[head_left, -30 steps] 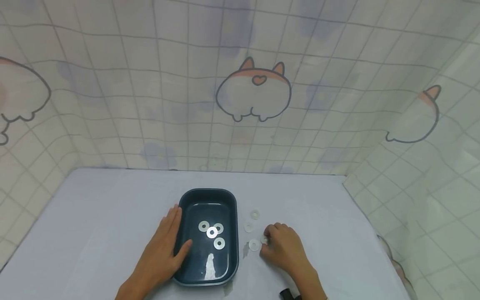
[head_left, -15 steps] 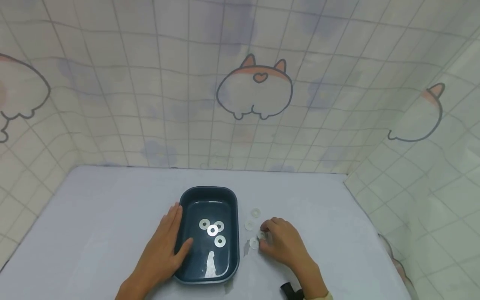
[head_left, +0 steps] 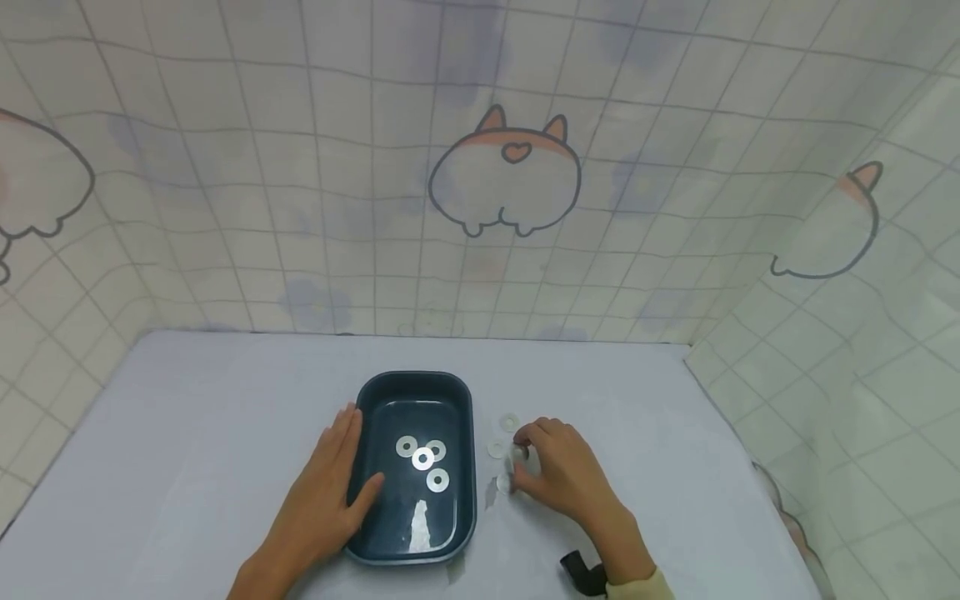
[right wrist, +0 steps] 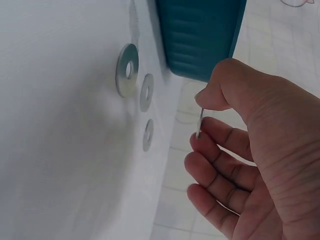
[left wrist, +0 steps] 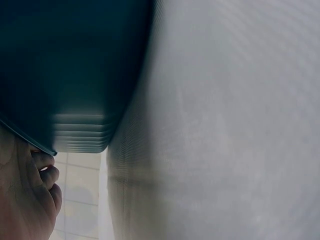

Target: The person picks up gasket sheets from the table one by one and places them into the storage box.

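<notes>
Your right hand (head_left: 558, 475) pinches a flat metal washer (right wrist: 199, 123) between thumb and forefinger, raised just off the counter (head_left: 187, 467), with the other fingers (right wrist: 220, 172) loosely spread below it. It sits just right of the dark blue tray (head_left: 465, 467). Three more loose washers (right wrist: 126, 70) lie on the counter between that hand and the tray's right wall. Your left hand (head_left: 322, 500) rests flat against the tray's left side, fingers straight along the outer wall and thumb hooked over the rim. Four washers in the tray (head_left: 422, 458) lie clustered near its middle, two of them overlapping.
</notes>
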Motion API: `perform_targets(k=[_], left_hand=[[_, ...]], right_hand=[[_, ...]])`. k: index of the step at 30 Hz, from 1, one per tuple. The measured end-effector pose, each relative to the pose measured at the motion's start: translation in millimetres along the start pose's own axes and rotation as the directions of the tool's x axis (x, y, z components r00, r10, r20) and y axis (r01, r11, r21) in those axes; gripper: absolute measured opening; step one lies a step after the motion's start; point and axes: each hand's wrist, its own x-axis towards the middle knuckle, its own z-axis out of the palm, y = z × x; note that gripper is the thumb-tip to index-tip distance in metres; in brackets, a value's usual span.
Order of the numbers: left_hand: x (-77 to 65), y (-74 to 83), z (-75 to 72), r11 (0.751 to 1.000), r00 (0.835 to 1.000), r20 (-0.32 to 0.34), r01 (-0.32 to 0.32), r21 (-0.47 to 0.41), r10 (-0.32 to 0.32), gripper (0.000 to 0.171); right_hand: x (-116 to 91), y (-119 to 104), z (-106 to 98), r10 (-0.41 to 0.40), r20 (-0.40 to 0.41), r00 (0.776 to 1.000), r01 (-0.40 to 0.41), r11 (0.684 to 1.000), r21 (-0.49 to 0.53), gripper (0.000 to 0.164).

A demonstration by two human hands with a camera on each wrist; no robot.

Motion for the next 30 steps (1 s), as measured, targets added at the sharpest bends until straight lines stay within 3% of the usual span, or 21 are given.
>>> perform_targets(k=[20,30], left_hand=[[0.5,0.4,0.0,1.0,1.0,-0.014,-0.009,-0.02,0.009,0.091],[-0.6,0.4,0.4,1.0,1.0,0.0,0.015,-0.024,-0.015,0.092]], right_hand=[[9.2,-8.2,-12.8,-0.03,0.026,0.999,0.03,0.999,0.011,0.027],[19.3,-14.8,-20.2,-0.075,0.015,0.997,0.074,0.995,0.067,0.025]])
